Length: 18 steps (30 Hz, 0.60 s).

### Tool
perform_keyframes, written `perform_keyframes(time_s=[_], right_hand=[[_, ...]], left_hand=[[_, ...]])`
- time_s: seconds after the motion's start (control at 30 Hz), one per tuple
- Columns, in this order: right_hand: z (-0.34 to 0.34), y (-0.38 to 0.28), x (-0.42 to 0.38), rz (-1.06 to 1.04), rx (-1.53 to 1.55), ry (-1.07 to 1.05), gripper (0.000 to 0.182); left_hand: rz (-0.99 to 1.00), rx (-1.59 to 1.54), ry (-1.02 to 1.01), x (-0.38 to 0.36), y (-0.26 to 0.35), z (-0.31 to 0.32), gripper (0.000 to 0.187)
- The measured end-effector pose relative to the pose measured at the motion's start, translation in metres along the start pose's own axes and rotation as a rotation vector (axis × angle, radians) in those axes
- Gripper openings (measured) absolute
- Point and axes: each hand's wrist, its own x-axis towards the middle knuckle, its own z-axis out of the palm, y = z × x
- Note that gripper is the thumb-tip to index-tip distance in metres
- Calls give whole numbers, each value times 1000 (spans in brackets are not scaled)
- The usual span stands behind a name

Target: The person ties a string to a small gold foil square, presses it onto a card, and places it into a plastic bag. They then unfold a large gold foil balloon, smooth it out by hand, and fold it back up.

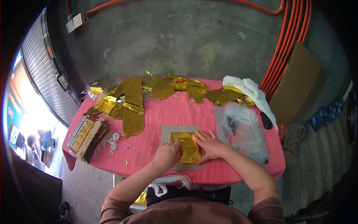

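Note:
A folded gold foil sheet (189, 154) lies on a grey cardboard square (166, 131) near the front middle of the table. My left hand (168, 154) is closed against the foil's left side; whatever its fingers hold, if anything, is hidden. On the opposite side, my right hand (210, 146) rests with fingers spread, touching the foil's right edge. Clear plastic bags (242, 134) with printed text lie just right of my right hand. Left of my left hand are a coil of white string (114, 140) and small pale scraps.
Flat gold foil balloons (134, 108) stretch along the back of the pink-covered table (164, 112). A stack of printed card packaging (86, 136) stands at the left. White thread (244, 87) is heaped at the back right; more strands (169, 181) hang at the front edge.

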Motion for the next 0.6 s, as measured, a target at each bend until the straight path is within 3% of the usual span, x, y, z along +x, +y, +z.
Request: perform_keyframes(time_s=[0.4, 0.5, 0.57, 0.6], right_hand=[[3, 3, 2, -15, -9, 0, 119], [8, 4, 0, -20, 2, 19, 119], [3, 4, 1, -20, 31, 19, 119], [3, 3, 0, -11, 1, 23, 118]], left_hand=[[39, 74, 97, 4, 10, 6, 13], [34, -29, 58, -3, 9, -1, 19], [44, -277, -38, -4, -1, -15, 27], [95, -162, -13, -4, -7, -23, 32]])
